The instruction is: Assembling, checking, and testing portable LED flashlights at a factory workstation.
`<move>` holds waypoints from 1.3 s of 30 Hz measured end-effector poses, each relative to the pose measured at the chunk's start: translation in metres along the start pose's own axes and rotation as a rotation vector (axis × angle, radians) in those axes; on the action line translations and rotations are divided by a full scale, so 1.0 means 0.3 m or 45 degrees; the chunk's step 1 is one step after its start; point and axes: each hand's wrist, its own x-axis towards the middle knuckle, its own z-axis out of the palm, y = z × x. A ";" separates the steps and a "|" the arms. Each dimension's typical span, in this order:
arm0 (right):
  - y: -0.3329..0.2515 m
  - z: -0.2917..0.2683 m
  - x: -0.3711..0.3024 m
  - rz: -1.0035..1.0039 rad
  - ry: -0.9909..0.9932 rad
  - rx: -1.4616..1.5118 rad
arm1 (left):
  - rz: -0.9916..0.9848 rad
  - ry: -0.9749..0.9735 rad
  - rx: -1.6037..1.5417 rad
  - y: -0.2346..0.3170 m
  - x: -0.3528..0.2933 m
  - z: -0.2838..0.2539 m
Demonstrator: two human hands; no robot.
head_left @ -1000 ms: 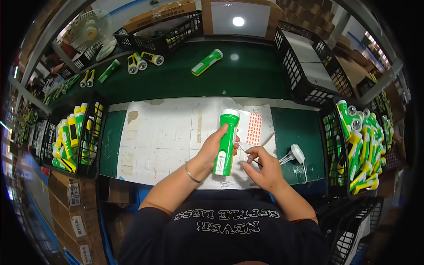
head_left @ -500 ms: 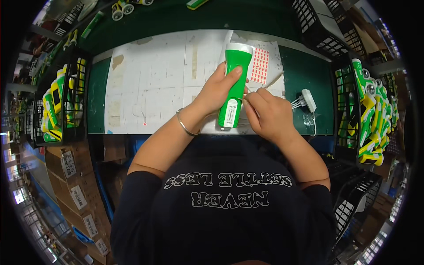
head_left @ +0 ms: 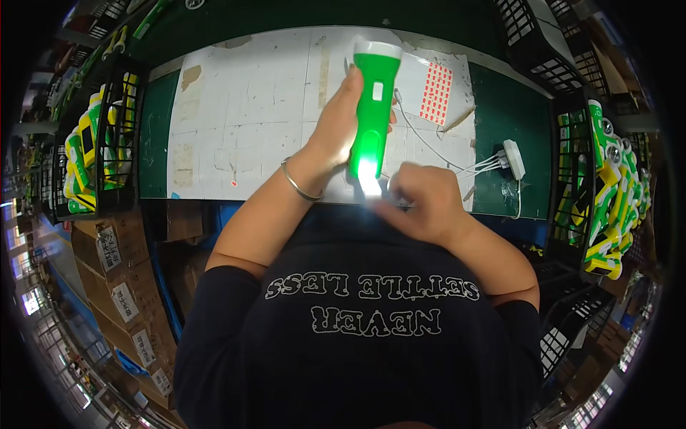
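Observation:
My left hand [head_left: 336, 123] is wrapped round a green flashlight [head_left: 371, 118] with a white head pointing away from me. A white switch shows on its body, and a bright white light glows at its near end. Just right of that lit end is my right hand [head_left: 431, 204], its fingers curled and smeared by motion. Whether it holds or touches anything I cannot make out. A thin white cable [head_left: 421, 136] with a small plug lies right of the flashlight. It runs to a white multi-cable block [head_left: 513, 159] at the table's right.
A worn white sheet [head_left: 243, 107] covers much of the green table [head_left: 511, 100]. A card of red stickers [head_left: 436, 93] lies beyond the cable. Black crates [head_left: 128, 143] of green and yellow flashlights stand left and right. Cardboard boxes [head_left: 118, 286] sit low on the left.
The light at the flashlight's near end has come on. My left thumb has left the switch area. My right hand has moved toward me, off the flashlight's side, and the cable now shows on the table.

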 end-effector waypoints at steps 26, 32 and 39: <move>0.218 -0.194 0.106 0.725 -0.407 0.827 | -0.189 -0.456 1.960 0.279 -0.187 -0.108; 0.206 -0.132 0.140 0.736 -0.444 0.999 | -0.390 -0.545 1.522 0.231 -0.158 -0.101; 0.366 0.009 0.161 0.744 -0.142 -0.472 | -0.305 -0.096 0.713 0.079 -0.117 -0.132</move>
